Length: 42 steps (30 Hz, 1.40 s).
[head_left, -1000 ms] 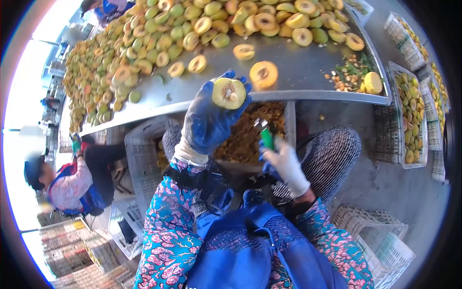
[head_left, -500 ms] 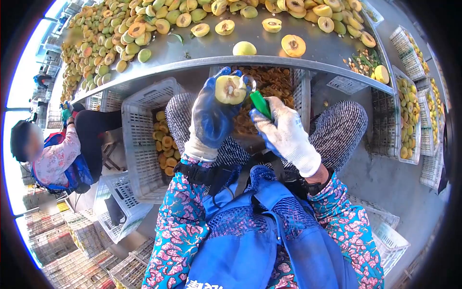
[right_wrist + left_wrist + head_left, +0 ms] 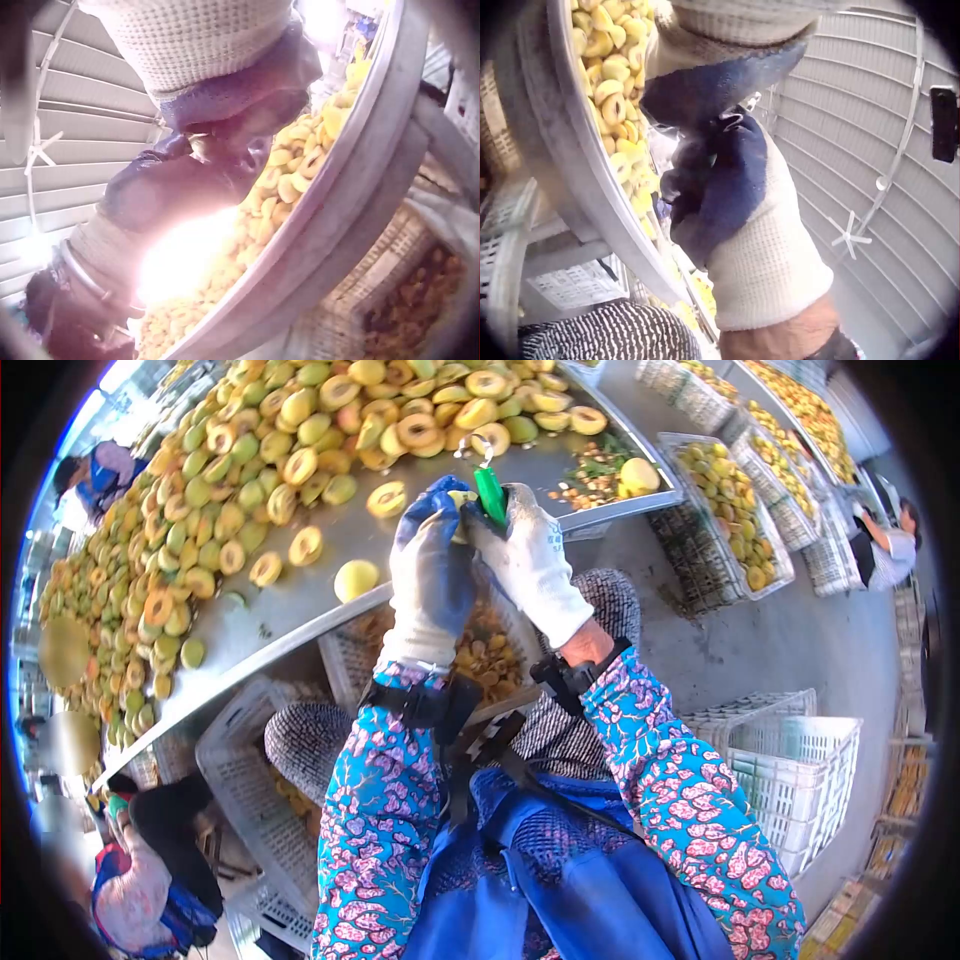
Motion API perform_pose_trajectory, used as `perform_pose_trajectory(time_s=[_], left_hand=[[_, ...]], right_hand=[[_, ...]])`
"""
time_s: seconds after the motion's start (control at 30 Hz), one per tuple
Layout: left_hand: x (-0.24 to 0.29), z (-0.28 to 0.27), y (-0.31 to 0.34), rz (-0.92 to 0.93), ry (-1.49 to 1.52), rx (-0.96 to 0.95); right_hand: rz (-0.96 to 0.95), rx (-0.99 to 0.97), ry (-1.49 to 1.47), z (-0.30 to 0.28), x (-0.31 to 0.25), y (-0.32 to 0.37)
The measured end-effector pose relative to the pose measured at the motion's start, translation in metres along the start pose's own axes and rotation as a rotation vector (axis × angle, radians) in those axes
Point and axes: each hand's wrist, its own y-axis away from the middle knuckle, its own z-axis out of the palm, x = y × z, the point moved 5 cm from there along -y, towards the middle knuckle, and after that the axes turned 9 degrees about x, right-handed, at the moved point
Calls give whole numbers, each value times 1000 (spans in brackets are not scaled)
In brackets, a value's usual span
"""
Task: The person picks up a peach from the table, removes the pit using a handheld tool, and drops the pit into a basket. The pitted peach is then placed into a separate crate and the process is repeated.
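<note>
My left hand (image 3: 430, 575), in a blue-and-white glove, holds a yellow peach half (image 3: 461, 502) over the table's front edge. Most of the half is hidden behind the fingers of both hands. In my gloved right hand (image 3: 530, 555) is a green-handled pitting tool (image 3: 489, 498), gripped with its curved metal tip pointing up and away. The two hands meet at the fruit. From the left wrist, the right hand (image 3: 754, 202) shows its blue palm side curled close to the left. The right wrist view has the left hand (image 3: 172, 180) below the right.
Cut peach halves (image 3: 300, 465) heap on the metal table (image 3: 330, 545), with pits and leaves (image 3: 590, 475) near its right corner. Below stands a crate of scraps (image 3: 490, 660). Full fruit crates (image 3: 725, 510) stand right, white crates (image 3: 795, 760) nearer. Another person (image 3: 140, 870) sits at left.
The right hand has come up with the pitting tool to the peach half and now meets the left hand. The half, earlier cut face up, is mostly covered. The head view has swung right.
</note>
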Motion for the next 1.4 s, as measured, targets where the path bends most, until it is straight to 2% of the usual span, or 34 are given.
perform_pose_trajectory(time_s=[0.07,0.13,0.17,0.23,0.27,0.3,0.37,0.5,0.57,0.63,0.7,0.73,0.83,1.0,1.07,1.3,1.33,1.4], left_hand=[[-42,-4,-29,-138,143,-19],[-53,1,-40,-40,-43,72],[-58,4,-41,-199,143,158],[-49,11,-40,-220,381,13],[-42,7,-32,-239,385,-12],[-28,7,-21,-266,365,15],[-5,-6,0,-387,508,62],[54,-47,52,-65,207,141],[74,-57,78,-227,266,219],[86,-73,100,-133,239,347],[95,-82,115,35,143,262],[95,-88,121,-6,171,281],[95,-99,130,-87,245,346],[88,-111,137,-110,159,451],[82,-115,138,-160,182,498],[53,-148,140,-282,-72,517],[53,-149,142,-352,-135,519],[52,-149,140,-360,-144,478]], right_hand=[[-34,34,157,-12,29,-19],[-32,11,408,-23,69,-44],[-12,2,494,-30,82,-54],[12,16,571,-46,80,-71],[19,70,486,-54,75,-72],[111,18,310,-63,53,-66],[172,-221,9,-57,23,-38],[-217,-394,-162,-20,-45,59],[-203,-503,-243,-3,-63,91],[-318,-554,-183,13,-72,115],[-420,-608,-93,24,-76,132],[-435,-639,-67,27,-75,140],[-350,-701,-80,35,-74,155],[-223,-809,-1,41,-75,180],[-228,-809,3,42,-71,189],[-212,-829,13,42,-47,209],[-92,-926,-45,43,-43,211],[203,-1107,-221,46,-42,212]])
